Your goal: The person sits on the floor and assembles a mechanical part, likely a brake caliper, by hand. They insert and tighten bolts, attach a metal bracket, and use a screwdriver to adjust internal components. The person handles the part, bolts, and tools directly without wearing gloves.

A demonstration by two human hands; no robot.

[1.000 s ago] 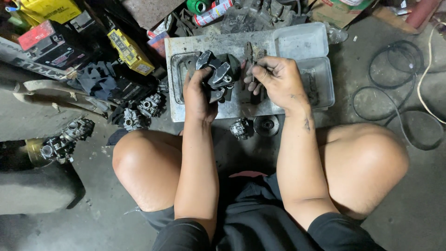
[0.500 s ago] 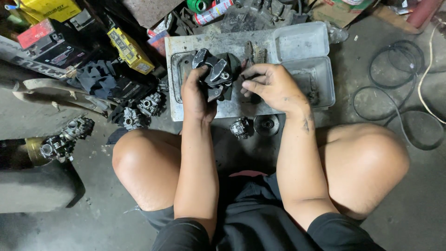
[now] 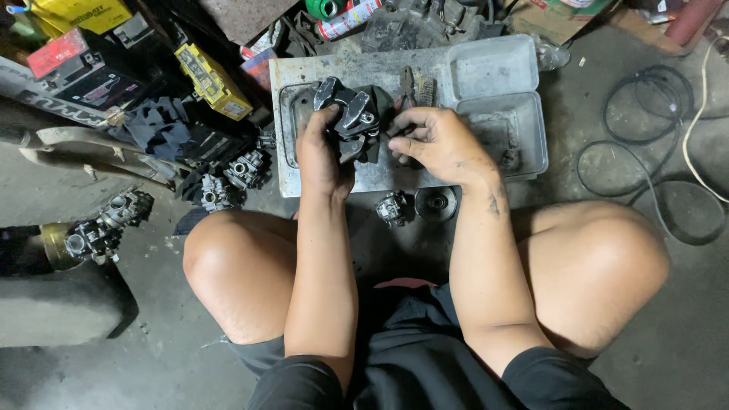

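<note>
Grey metal caliper point(image 3: 351, 121) within left fingers point(image 3: 323, 125)

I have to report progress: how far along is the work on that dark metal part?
Done: dark metal part is lifted off the metal tray. In hand: left hand grips it; right hand fingers work at its side. Left: small parts on the floor lie untouched.

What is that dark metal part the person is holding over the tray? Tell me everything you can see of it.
The metal part is a chunky, dark grey casting with silvery worn edges, rounded lobes and a small round hole. It looks greasy. The left hand grips it from below, holding it tilted above the grey metal tray. The right hand touches its right side with its fingertips.
</note>
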